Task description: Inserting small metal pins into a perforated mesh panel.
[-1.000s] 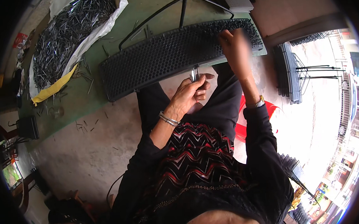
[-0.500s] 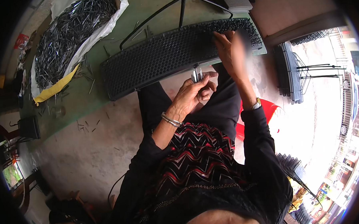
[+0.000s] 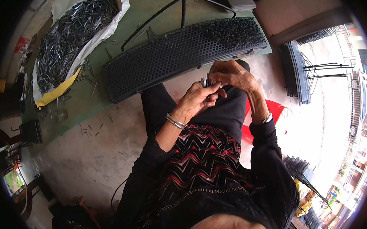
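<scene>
My left hand (image 3: 199,98) is closed around a small bundle of thin, dark, shiny sticks (image 3: 205,81), whose ends stand up between thumb and fingers. Against the bundle, my right hand (image 3: 236,75) is bent with its fingertips pinched together; what they grip is hidden. Just beyond both hands a long black panel full of holes (image 3: 152,60) lies tilted along the table edge. Its right end carries a dense patch of upright black sticks (image 3: 239,32). Neither hand touches the panel.
A white sack (image 3: 123,6) heaped with dark thin sticks (image 3: 76,41) lies on the green table (image 3: 75,119) at the left. Loose sticks are scattered on table and floor. A black metal frame (image 3: 184,12) rises behind the panel. A red stool (image 3: 275,110) and stacked black racks (image 3: 296,74) stand right.
My right hand has come back from the panel's right end, down and left to the sticks in my left hand. The left hand has stayed nearly in place.
</scene>
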Action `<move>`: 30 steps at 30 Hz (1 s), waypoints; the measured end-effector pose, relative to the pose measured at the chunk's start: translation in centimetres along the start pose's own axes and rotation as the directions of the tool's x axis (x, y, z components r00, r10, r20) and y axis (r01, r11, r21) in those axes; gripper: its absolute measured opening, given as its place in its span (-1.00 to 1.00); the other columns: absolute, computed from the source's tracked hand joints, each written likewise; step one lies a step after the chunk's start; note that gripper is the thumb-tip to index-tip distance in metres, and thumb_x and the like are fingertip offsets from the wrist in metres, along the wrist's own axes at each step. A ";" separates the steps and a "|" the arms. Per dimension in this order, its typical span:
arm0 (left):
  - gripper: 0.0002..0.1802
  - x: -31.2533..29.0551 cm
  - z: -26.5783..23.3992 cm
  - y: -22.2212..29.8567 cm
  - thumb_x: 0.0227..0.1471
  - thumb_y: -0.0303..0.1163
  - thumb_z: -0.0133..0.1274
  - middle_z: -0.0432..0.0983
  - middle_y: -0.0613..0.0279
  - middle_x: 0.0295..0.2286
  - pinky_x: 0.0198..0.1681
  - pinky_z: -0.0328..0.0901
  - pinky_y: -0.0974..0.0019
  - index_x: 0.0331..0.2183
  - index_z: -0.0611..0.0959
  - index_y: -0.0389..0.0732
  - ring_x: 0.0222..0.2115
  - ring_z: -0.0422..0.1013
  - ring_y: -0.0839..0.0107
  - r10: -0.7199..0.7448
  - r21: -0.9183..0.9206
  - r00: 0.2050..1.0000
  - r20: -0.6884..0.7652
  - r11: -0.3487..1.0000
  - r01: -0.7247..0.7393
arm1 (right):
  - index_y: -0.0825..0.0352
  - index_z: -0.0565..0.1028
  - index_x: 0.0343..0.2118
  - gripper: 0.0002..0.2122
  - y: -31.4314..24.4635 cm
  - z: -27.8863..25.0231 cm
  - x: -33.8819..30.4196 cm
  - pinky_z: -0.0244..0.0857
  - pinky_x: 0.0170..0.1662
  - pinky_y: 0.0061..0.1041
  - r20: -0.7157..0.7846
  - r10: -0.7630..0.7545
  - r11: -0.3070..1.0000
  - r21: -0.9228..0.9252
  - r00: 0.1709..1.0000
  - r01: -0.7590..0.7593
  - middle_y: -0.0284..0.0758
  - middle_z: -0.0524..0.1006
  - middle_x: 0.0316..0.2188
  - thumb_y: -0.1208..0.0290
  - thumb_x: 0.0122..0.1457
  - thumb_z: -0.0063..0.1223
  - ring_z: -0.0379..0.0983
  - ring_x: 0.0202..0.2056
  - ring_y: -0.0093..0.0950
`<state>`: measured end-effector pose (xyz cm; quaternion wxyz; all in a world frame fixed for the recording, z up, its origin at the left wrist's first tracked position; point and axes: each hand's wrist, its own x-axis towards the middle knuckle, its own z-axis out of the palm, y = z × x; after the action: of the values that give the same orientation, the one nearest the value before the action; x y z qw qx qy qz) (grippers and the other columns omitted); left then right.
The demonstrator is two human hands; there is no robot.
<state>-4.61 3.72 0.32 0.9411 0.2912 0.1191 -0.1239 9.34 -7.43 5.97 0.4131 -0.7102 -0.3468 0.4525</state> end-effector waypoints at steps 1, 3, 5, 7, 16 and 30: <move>-0.70 0.0 0.1 0.0 0.16 -0.30 -0.02 0.49 0.14 -0.45 -0.59 0.11 0.60 -0.14 0.52 -0.30 -0.60 0.19 0.69 -0.001 0.000 1.000 0.001 1.000 0.001 | 0.43 0.52 -0.36 -0.84 0.2 -0.1 -0.1 0.27 -0.36 -0.58 -0.002 -0.001 1.000 0.020 1.000 0.001 -0.35 0.49 -0.48 0.42 0.07 0.08 0.40 -0.42 -0.57; -0.63 0.0 0.4 0.2 0.18 -0.21 -0.05 0.50 0.14 -0.44 -0.59 0.09 0.61 -0.14 0.51 -0.32 -0.60 0.16 0.69 -0.030 0.036 0.999 -0.021 0.999 0.031 | 0.42 0.52 -0.37 -0.85 1.0 -0.5 0.0 0.26 -0.38 -0.59 -0.006 -0.001 0.999 0.040 1.000 0.001 -0.36 0.49 -0.50 0.43 0.07 0.08 0.39 -0.43 -0.58; -0.59 0.1 0.3 0.3 0.18 -0.15 -0.08 0.50 0.14 -0.44 -0.59 0.07 0.61 -0.13 0.51 -0.32 -0.60 0.14 0.68 -0.035 0.021 0.999 0.010 0.999 0.035 | 0.42 0.51 -0.35 -0.86 1.5 -0.9 0.4 0.23 -0.43 -0.61 0.159 -0.590 0.590 -0.585 0.792 0.557 -0.36 0.50 -0.51 0.45 0.08 0.06 0.38 -0.44 -0.61; -0.54 0.2 0.2 0.4 0.19 -0.09 -0.11 0.50 0.14 -0.43 -0.60 0.06 0.62 -0.13 0.50 -0.33 -0.61 0.12 0.67 -0.038 0.005 0.999 0.038 0.999 0.038 | 0.42 0.50 -0.35 -0.87 0.9 -0.5 -0.3 0.24 -0.44 -0.62 -0.069 -0.385 0.876 -0.341 0.921 0.341 -0.36 0.50 -0.52 0.46 0.10 0.05 0.39 -0.46 -0.61; -0.53 0.1 -0.1 0.3 0.20 -0.04 -0.14 0.33 0.40 -0.58 -0.66 -0.13 0.63 -0.14 0.50 -0.28 -0.70 -0.04 0.75 -0.005 0.032 0.997 -0.072 0.999 0.007 | 0.36 0.48 -0.38 -0.89 1.1 -1.7 2.4 0.28 -0.48 -0.60 -0.831 -0.347 0.937 -0.330 0.435 0.118 -0.31 0.54 -0.61 0.44 0.16 -0.01 0.43 -0.58 -0.62; -0.76 0.5 -0.1 -1.5 0.15 -0.26 -0.02 0.37 0.33 -0.51 -0.54 0.15 0.54 -0.27 0.50 -0.25 -0.58 0.21 0.62 -0.015 -0.086 0.965 -0.263 0.996 -0.008 | 0.31 0.49 -0.36 -0.92 4.3 -2.2 5.3 0.32 -0.39 -0.41 -0.741 -0.551 0.804 -0.594 0.383 0.006 -0.19 0.51 -0.52 0.44 0.11 0.06 0.48 -0.47 -0.27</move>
<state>-4.63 2.53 -0.65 0.9285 0.2638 0.2488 -0.0805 13.77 -5.30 0.75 0.4052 -0.8453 -0.2986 -0.1790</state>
